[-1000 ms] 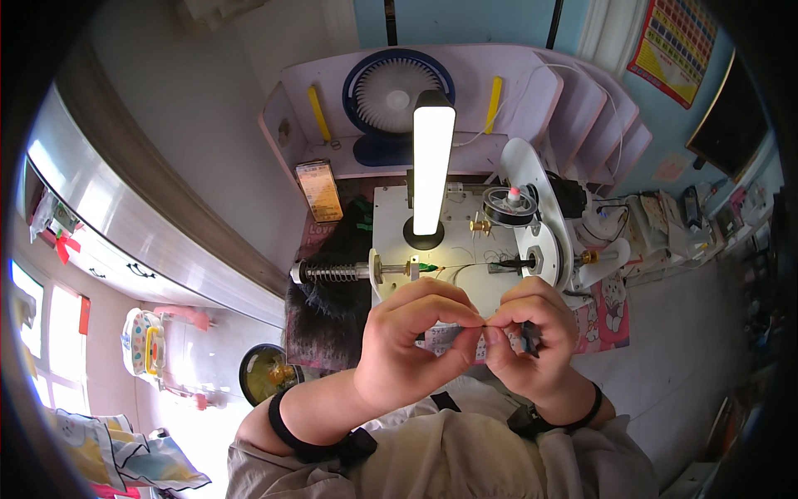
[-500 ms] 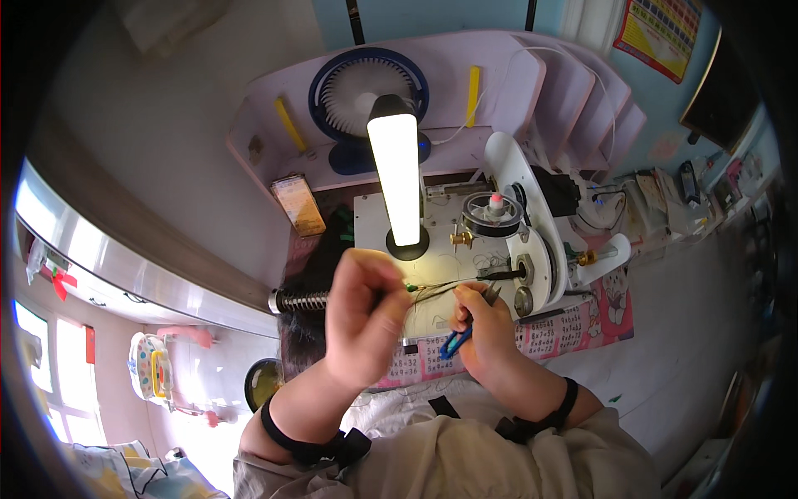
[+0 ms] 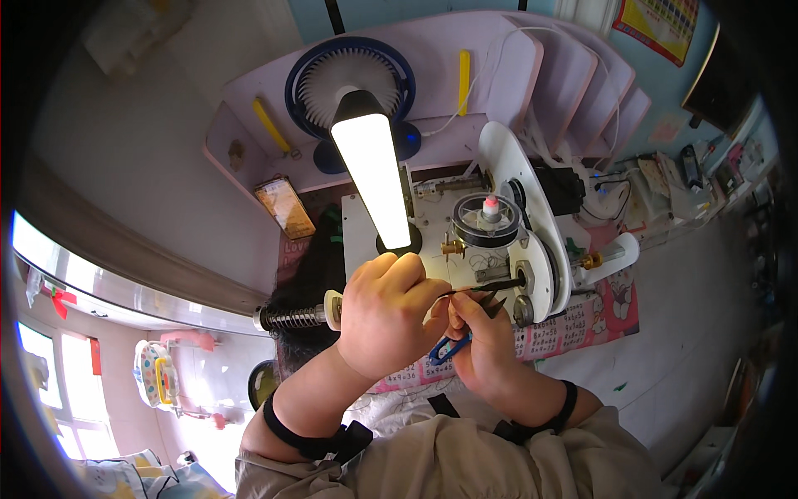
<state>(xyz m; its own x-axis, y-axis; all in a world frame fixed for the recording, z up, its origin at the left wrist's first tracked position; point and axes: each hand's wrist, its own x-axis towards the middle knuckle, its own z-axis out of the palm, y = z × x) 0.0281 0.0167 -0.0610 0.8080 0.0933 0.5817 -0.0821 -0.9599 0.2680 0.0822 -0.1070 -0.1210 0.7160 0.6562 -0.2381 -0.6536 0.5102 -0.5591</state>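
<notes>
My left hand [image 3: 386,314] is closed in front of the white machine, its fingertips pinched at the end of a dark strand bundle [image 3: 486,289]. That bundle runs right to the round fitting [image 3: 524,274] on the machine's side plate. Close beside it, my right hand [image 3: 486,341] is closed around blue-handled snips [image 3: 450,349]; their dark pointed blades stick out past the fingers. The right thumb and forefinger nearly touch the left fingertips, so what lies between them is partly hidden. A spring-loaded shaft [image 3: 291,317] stands left of my left hand.
A bright lamp [image 3: 371,170] rises over the machine plate, with a spool [image 3: 486,223] to its right. Behind are a blue fan [image 3: 353,87] and a lilac shelf [image 3: 440,137]. A phone [image 3: 285,208] leans at the left; black hair-like fibre [image 3: 303,287] lies below it.
My left hand has moved right and down, from raised above the strands to meeting the right hand. The right hand keeps the snips. The view has shifted slightly.
</notes>
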